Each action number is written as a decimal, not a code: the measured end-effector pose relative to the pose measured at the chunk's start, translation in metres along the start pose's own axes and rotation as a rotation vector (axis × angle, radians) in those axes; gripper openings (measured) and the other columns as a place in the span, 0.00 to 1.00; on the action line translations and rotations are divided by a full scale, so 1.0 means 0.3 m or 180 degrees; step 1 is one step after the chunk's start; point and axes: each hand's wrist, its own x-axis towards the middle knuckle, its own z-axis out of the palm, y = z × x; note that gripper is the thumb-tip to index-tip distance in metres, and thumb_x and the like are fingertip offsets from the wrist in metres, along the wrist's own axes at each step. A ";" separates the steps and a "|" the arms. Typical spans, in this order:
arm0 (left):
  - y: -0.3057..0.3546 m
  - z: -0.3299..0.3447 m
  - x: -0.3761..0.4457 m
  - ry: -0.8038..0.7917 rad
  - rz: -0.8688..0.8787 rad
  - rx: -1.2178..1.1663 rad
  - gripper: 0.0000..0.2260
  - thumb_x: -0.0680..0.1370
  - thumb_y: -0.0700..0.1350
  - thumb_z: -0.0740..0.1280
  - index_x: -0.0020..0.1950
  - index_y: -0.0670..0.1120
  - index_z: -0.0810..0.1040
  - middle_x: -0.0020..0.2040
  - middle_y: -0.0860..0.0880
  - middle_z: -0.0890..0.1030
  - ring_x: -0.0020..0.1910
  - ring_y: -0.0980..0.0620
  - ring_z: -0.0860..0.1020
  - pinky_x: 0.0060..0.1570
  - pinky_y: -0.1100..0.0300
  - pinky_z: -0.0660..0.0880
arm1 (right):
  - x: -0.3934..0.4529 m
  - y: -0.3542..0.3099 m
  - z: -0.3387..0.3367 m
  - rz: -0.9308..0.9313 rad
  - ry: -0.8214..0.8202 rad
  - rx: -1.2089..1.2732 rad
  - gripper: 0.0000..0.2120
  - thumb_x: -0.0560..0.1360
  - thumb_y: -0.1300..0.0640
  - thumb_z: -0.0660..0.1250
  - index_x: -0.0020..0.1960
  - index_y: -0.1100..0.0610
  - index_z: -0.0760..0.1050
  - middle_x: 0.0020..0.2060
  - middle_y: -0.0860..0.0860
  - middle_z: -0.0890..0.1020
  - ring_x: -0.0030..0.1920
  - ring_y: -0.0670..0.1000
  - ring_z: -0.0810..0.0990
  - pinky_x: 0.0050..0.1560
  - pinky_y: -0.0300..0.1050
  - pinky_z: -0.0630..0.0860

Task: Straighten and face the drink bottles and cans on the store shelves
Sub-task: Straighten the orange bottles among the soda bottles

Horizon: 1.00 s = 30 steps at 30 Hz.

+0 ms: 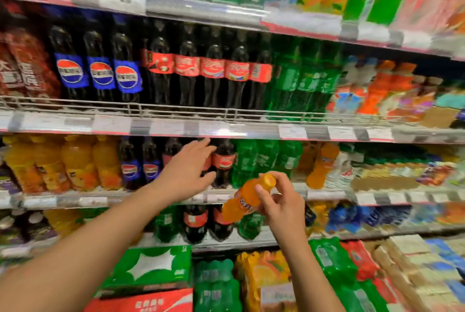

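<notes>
Biggest risk: your left hand [191, 168], fingers spread and holding nothing, reaching among the cola bottles [224, 160] could topple them. Smaller: the orange bottle [247, 198] your right hand [281, 201] grips is tilted off-shelf and might slip.

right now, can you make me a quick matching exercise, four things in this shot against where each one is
Things:
1. orange bottle
2. left hand
3. blue-label bottles
4. green carton

Places:
A. at the bottom, below the lowest shelf
B. held tilted in the right hand, off the shelves
C. second shelf from the top, left of the red-label colas
D. reaching to the colas on the third shelf down

Pairs: 1-B, 2-D, 3-C, 4-A
</notes>
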 end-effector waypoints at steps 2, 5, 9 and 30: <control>0.110 0.038 0.063 0.0032 0.0113 0.0086 0.33 0.79 0.55 0.66 0.81 0.47 0.61 0.82 0.46 0.57 0.81 0.45 0.54 0.78 0.55 0.48 | 0.018 0.048 -0.087 -0.0009 0.0058 -0.0034 0.13 0.77 0.38 0.67 0.57 0.43 0.75 0.37 0.49 0.83 0.31 0.51 0.82 0.32 0.56 0.77; 0.235 0.088 0.146 -0.0107 0.0190 0.0244 0.34 0.80 0.57 0.65 0.82 0.48 0.56 0.83 0.47 0.54 0.82 0.45 0.51 0.80 0.51 0.49 | 0.042 0.104 -0.206 -0.0014 0.0165 -0.0095 0.11 0.78 0.39 0.68 0.57 0.42 0.75 0.33 0.48 0.82 0.30 0.50 0.81 0.33 0.53 0.76; 0.334 0.128 0.240 -0.0316 0.0240 0.0642 0.36 0.81 0.59 0.62 0.83 0.49 0.49 0.84 0.48 0.46 0.82 0.42 0.46 0.79 0.44 0.52 | 0.056 0.175 -0.326 0.0152 0.0364 -0.0074 0.08 0.80 0.45 0.70 0.57 0.42 0.74 0.35 0.46 0.83 0.31 0.46 0.84 0.34 0.51 0.79; 0.352 0.247 0.378 0.0058 0.0155 0.1244 0.33 0.80 0.55 0.60 0.81 0.47 0.53 0.83 0.44 0.52 0.81 0.39 0.53 0.75 0.40 0.58 | 0.056 0.350 -0.558 0.0583 0.1524 -0.0698 0.07 0.80 0.41 0.67 0.55 0.38 0.72 0.43 0.36 0.81 0.37 0.41 0.83 0.36 0.45 0.77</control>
